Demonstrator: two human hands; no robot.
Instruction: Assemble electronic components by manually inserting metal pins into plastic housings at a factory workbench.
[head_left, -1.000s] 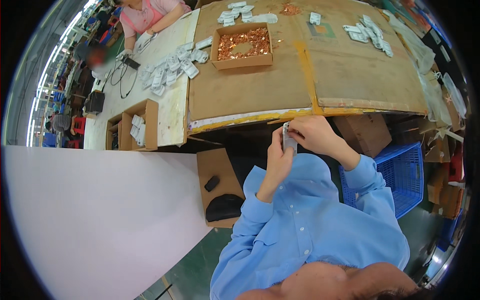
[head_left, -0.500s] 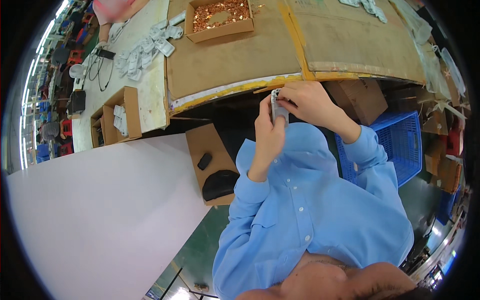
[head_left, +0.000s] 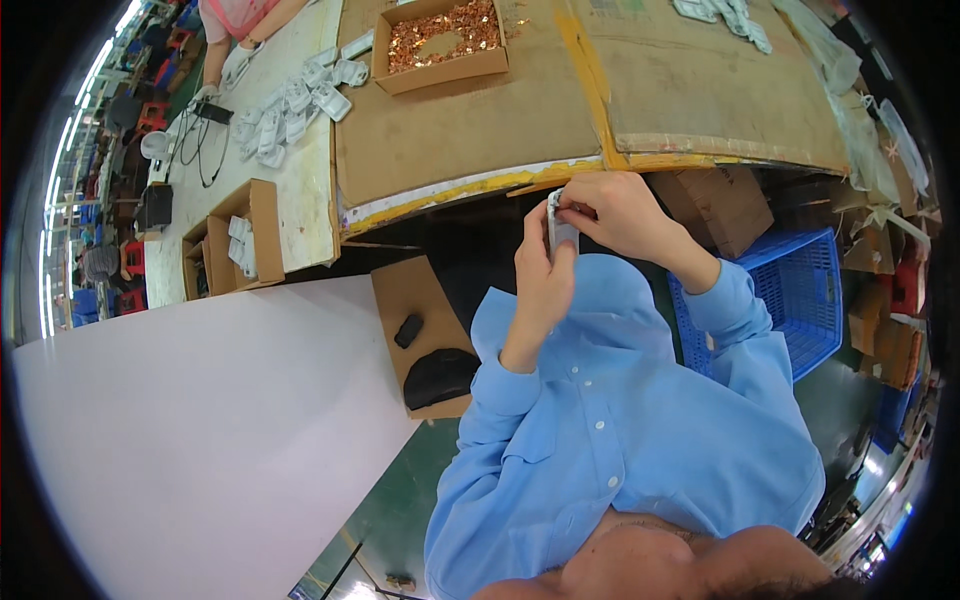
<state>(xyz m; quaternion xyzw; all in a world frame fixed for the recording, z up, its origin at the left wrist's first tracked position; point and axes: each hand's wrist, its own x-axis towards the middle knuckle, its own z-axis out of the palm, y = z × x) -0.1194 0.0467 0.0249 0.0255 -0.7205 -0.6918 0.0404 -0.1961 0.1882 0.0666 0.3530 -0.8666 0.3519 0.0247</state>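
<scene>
Just off the table's front edge, my left hand (head_left: 543, 283) is wrapped round a slim white plastic housing (head_left: 564, 232), which stands on edge, its thumb lying along the near side. The fingers of my right hand (head_left: 622, 212) are pinched together at the housing's upper end. Any small part between those fingertips is hidden. Beyond the hands, a shallow cardboard box (head_left: 440, 72) full of small copper-coloured metal pieces stands on the cardboard-covered table (head_left: 480, 130). To its left lies a loose heap of similar white plastic housings (head_left: 285, 112).
A blue plastic crate (head_left: 800, 300) and a brown carton (head_left: 715, 205) stand at right. At left are a cardboard box (head_left: 262, 235) with white parts, a black cable (head_left: 205, 150) and a white panel (head_left: 200, 410). A co-worker's gloved hand (head_left: 235, 68) is at the far left.
Both my hands stay on the white housing, with the right fingers shifting slightly at its upper end. The co-worker at the far left has leaned in, and their gloved hands now show.
</scene>
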